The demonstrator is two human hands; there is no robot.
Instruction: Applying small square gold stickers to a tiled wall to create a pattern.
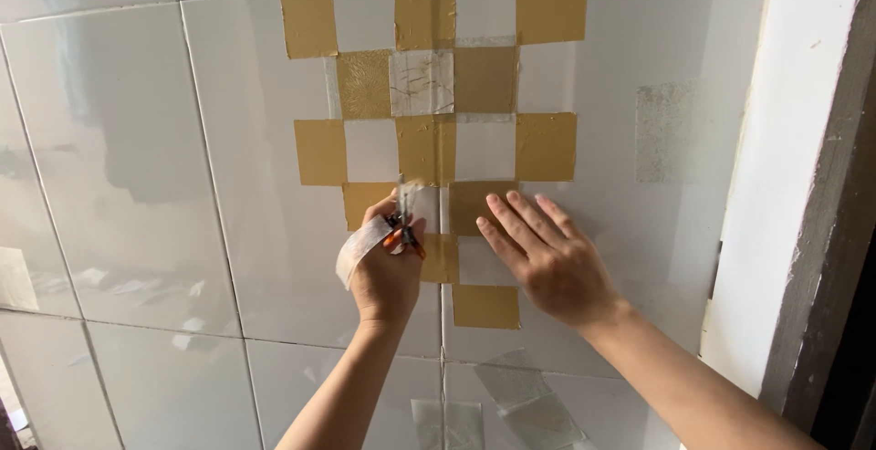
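Scissors (404,234): small, orange-handled, metal blades pointing up; in the left hand, against the wall just below the middle of the gold pattern.
Left hand (388,272): grip closed around the scissors' handles, fingers curled; a strip hangs over its back.
Strip (359,249): pale, translucent, limp film or tape, draped from the fingers down to the left.
Right hand (545,258): flat and open, fingers spread, palm pressed on the wall; holds nothing. Fingertips (494,202) touch a gold square's lower edge.
Gold squares (545,146): matte to slightly glittery, flat, stuck in a checkerboard on the tiles; bare white squares between them.
Clear square (422,82): see-through, wrinkled, with thin gold cracks, in the second row.
Lowest square (485,306): gold, alone below the hands, between the two wrists.
Wall (137,140): large glossy white tiles with thin grout lines, mirror-like reflections.
Silvery patch (671,132): dull, speckled square right of the pattern, well apart from it.
Clear films (529,404): crumpled transparent pieces stuck low on the wall between the forearms.
Frame (821,231): white plaster edge and dark rough post on the right.
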